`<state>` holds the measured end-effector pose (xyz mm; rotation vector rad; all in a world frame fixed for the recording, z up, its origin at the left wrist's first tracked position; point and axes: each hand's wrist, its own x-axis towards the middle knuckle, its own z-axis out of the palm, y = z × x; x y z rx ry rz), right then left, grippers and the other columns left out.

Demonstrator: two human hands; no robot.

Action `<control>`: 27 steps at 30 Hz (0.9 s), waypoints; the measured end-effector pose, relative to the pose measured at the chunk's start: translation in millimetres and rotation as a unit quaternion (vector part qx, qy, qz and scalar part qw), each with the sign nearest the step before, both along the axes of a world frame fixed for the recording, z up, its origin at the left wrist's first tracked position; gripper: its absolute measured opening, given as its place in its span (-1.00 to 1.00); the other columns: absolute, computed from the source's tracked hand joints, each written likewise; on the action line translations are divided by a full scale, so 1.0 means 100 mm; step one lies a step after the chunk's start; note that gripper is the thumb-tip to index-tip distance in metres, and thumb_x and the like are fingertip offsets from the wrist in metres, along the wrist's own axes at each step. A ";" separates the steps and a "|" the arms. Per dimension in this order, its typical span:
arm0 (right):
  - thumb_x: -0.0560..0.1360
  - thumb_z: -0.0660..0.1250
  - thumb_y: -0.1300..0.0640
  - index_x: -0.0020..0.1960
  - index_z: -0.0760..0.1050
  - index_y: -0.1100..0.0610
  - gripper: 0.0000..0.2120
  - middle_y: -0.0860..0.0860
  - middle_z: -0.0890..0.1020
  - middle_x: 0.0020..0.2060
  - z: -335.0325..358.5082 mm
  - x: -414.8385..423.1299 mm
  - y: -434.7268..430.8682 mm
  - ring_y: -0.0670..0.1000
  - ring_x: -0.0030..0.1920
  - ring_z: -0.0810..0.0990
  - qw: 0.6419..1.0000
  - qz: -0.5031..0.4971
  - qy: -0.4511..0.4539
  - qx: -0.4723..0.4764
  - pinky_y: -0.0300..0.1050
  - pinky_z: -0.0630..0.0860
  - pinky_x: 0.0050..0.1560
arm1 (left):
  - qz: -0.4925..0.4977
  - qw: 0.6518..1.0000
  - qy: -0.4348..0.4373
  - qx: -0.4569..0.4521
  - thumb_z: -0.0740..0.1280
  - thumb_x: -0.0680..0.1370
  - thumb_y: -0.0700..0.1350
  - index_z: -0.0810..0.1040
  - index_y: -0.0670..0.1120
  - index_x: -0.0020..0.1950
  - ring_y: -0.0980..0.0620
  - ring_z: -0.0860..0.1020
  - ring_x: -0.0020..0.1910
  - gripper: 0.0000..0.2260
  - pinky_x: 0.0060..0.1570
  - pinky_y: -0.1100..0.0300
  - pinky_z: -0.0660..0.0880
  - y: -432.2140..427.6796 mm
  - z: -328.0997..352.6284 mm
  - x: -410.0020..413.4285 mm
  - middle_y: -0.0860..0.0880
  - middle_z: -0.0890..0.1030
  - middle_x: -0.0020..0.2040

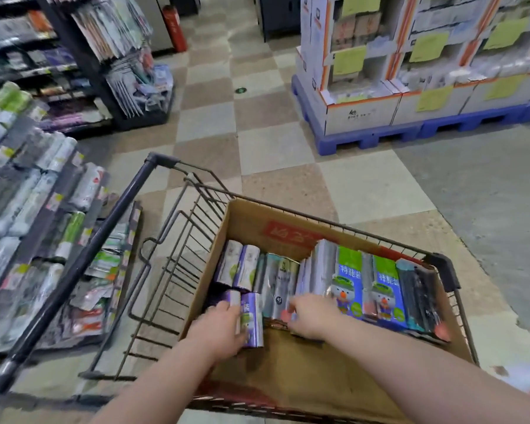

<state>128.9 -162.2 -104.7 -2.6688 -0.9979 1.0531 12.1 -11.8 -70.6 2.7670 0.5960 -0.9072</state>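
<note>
Hands both inside the cardboard box (248,221), which sits in the wire cart (196,191). Your left grip (218,328) is clamped round a purple roll (253,319) at 7 o'clock in the box, fingers curled over its side. Your right grip (312,316) pinches the lower edge of the grey pack (280,283), just beside the roll at its 3 o'clock. Blue-green packs (349,283) stand in a row at 3 o'clock. Stocked shelf (28,209) at 9 o'clock of the cart.

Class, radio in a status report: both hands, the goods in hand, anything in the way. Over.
Left hand grips purple roll. Right hand on grey pack, grip unclear. Both inside cardboard box; blue-green packs crowd alongside.
</note>
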 end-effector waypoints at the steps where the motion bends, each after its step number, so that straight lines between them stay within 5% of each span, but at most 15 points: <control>1: 0.55 0.19 0.06 0.19 0.47 0.09 -0.74 0.08 0.54 0.20 -0.09 0.02 0.09 0.15 0.22 0.51 1.000 0.011 0.019 -0.005 -0.03 0.46 0.11 | 0.017 1.000 0.010 -0.006 0.21 0.58 0.11 0.30 -0.03 0.43 -0.09 0.39 0.32 -0.54 0.26 0.09 0.36 0.03 -0.04 0.01 -0.08 0.37 0.34; 7: 0.55 0.26 0.03 0.26 0.41 0.17 -0.66 0.12 0.52 0.22 -0.44 0.08 0.52 0.15 0.22 0.51 0.989 0.022 0.148 -0.003 -0.06 0.48 0.11 | 0.133 0.989 0.045 -0.049 0.26 0.56 0.07 0.23 -0.04 0.47 -0.08 0.37 0.35 -0.48 0.32 0.11 0.35 0.11 -0.35 0.07 -0.09 0.30 0.40; 11: 0.52 0.33 -0.11 0.45 0.24 0.20 -0.36 0.14 0.42 0.36 -0.67 0.06 0.67 0.13 0.35 0.43 0.974 -0.049 0.222 -0.006 -0.10 0.41 0.23 | 0.213 0.973 0.044 -0.076 0.28 0.53 0.05 0.16 -0.05 0.50 -0.08 0.35 0.38 -0.41 0.35 0.11 0.33 0.13 -0.47 0.14 -0.09 0.29 0.42; 15: 0.55 0.32 -0.01 0.40 0.33 0.15 -0.51 0.11 0.47 0.33 -0.79 0.01 0.73 0.09 0.32 0.45 0.956 -0.107 0.273 0.019 -0.21 0.37 0.19 | 0.313 0.943 0.021 -0.108 0.27 0.42 0.09 0.11 -0.07 0.53 -0.12 0.35 0.38 -0.27 0.34 0.06 0.36 0.15 -0.69 0.22 -0.14 0.30 0.44; 19: 0.37 0.46 -0.02 0.24 0.47 0.16 -0.50 0.09 0.61 0.13 -1.07 -0.11 0.81 0.06 0.10 0.61 0.917 -0.227 0.323 0.050 -0.18 0.53 0.10 | 0.403 0.911 0.018 -0.087 0.35 0.47 0.11 -0.09 -0.12 0.58 -0.16 0.22 0.49 -0.13 0.42 0.03 0.26 0.13 -0.79 0.32 -0.18 0.06 0.55; 23: 0.22 0.40 -0.15 0.25 0.40 0.14 -0.32 0.12 0.61 0.09 -1.26 -0.15 0.82 0.10 0.03 0.62 0.889 -0.276 0.361 0.056 -0.10 0.57 0.03 | 0.473 0.878 -0.009 -0.077 0.36 0.48 0.12 0.12 -0.15 0.52 -0.19 0.34 0.40 -0.26 0.33 0.05 0.33 0.16 -0.91 0.36 -0.18 0.34 0.45; 27: 0.31 0.44 0.01 0.11 0.38 0.08 -0.56 0.08 0.61 0.04 -1.20 -0.15 0.76 0.07 0.01 0.63 0.860 -0.300 0.408 0.071 -0.01 0.59 0.09 | 0.524 0.849 -0.014 -0.063 0.42 0.48 0.10 0.13 -0.22 0.49 -0.16 0.36 0.39 -0.23 0.26 0.12 0.32 0.18 -0.93 0.39 -0.21 0.36 0.43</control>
